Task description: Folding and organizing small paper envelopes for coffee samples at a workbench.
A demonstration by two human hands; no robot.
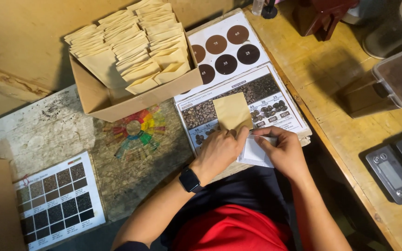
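Head view: left hand (219,151) is pinching a tan paper pouch (232,111) over the printed bean chart (275,100); right hand (282,151) is gripping a white sheet (255,153). Keeping edges aligned looks wise.

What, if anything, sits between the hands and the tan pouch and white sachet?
Nothing visible. The left hand already pinches the lower edge of the tan pouch, and the right hand holds the white sachet right beside it, over the printed bean chart.
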